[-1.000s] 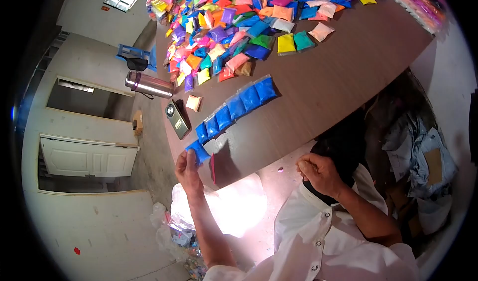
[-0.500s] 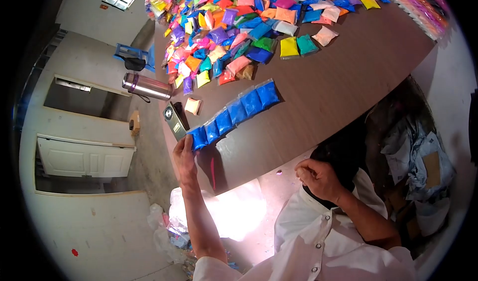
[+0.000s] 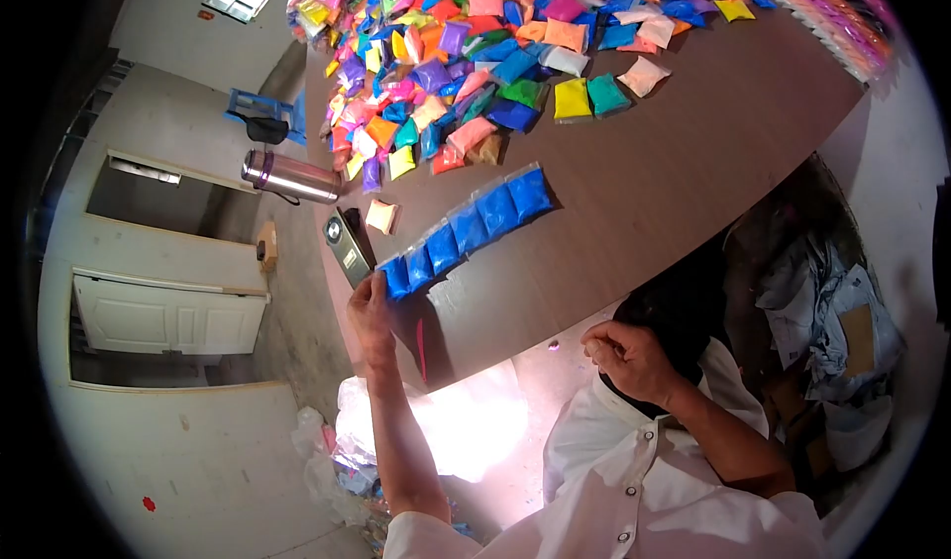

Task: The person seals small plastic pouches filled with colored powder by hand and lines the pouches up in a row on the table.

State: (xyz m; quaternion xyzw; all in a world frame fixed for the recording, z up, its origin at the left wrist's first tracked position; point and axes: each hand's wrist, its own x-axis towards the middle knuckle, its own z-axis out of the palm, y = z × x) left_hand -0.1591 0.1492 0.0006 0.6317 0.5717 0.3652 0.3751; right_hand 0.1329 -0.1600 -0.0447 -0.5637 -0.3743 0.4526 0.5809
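A row of several blue packets (image 3: 468,226) lies slantwise on the brown table (image 3: 634,193), each packet overlapping or touching its neighbour. My left hand (image 3: 369,306) is at the row's near left end, its fingers pinched on the edge of the last blue packet (image 3: 394,276). My right hand (image 3: 626,359) is held off the table's front edge, over my lap, with the fingers curled in; whether anything is inside them is hidden. Beyond the row spreads a big heap of coloured packets (image 3: 436,74). A thin pink strip (image 3: 420,349) is near the table's front edge.
A phone (image 3: 349,247), a pale peach packet (image 3: 380,215) and a steel flask (image 3: 290,176) stand or lie along the left side. Long pink and orange packs (image 3: 837,19) are at the far right corner. Bags and cardboard (image 3: 857,336) lie below on the right.
My left hand has moved up and slightly left, bringing the end blue packet into line with the row. My right hand has barely moved.
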